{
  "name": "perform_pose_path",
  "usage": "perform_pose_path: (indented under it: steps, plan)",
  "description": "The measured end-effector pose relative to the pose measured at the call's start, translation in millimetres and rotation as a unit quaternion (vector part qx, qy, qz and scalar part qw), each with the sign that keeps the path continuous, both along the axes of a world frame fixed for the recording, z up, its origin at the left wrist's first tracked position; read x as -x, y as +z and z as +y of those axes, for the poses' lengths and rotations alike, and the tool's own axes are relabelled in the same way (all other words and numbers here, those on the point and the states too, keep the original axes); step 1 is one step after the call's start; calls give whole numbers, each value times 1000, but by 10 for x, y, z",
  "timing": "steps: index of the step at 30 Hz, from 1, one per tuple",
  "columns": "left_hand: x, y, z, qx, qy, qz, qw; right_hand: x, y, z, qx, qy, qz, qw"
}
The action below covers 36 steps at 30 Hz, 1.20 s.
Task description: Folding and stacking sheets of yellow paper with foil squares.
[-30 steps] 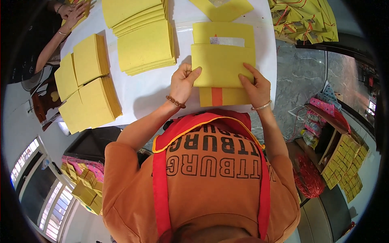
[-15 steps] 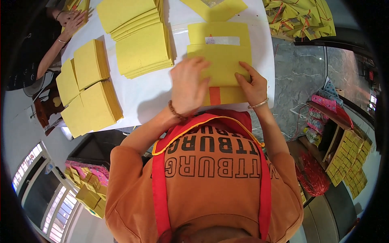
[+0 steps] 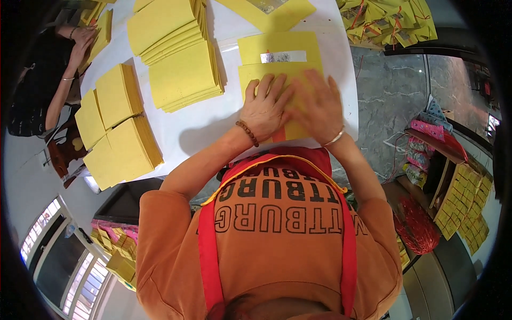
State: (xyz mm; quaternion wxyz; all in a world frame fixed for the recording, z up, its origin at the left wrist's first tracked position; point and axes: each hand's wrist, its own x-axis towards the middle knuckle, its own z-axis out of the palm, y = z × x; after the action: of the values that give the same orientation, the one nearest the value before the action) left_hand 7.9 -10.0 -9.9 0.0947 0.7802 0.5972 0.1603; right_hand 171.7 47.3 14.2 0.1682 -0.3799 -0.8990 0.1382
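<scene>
On the table in front of me lies a folded yellow paper sheet (image 3: 281, 42). Between its folds shows a silvery strip (image 3: 284, 56), and an orange-red strip (image 3: 278, 134) runs across its near part. My left hand (image 3: 265, 104) presses down on the folded paper with its fingers spread. Just right of it, my right hand (image 3: 318, 109) lies over the paper's right half, fingers stretched out and somewhat blurred. Neither hand grips anything. Both hide much of the sheet's middle.
Stacks of yellow paper (image 3: 184, 72) and more stacks (image 3: 114, 106) stand on the white table (image 3: 200, 125) to the left. Beyond lies a V-shaped yellow piece (image 3: 269, 16). A co-worker's hand (image 3: 82, 36) rests at far left. A tied yellow pile (image 3: 392, 24) is at the far right.
My left hand has come down flat onto the paper. My right hand has left the paper's right edge and moved left over it, its fingers now straightened.
</scene>
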Motion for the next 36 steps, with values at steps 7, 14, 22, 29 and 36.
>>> perform_pose_path:
  steps: [7,14,22,29,36]
  plan:
    - [9,-84,-16,-13,22,-41,999,57,-339,-9,117,88,48,988]
    - [238,-104,-51,-43,48,-276,959,160,-302,-34,44,92,-131,986]
    - [228,236,-243,-33,-81,-41,995,174,-281,-2,52,95,-141,984]
    - [35,85,-160,-105,-63,136,983,-110,-296,363,484,160,274,816]
    - [265,177,-34,-155,-58,77,983,-194,15,512,520,26,479,707]
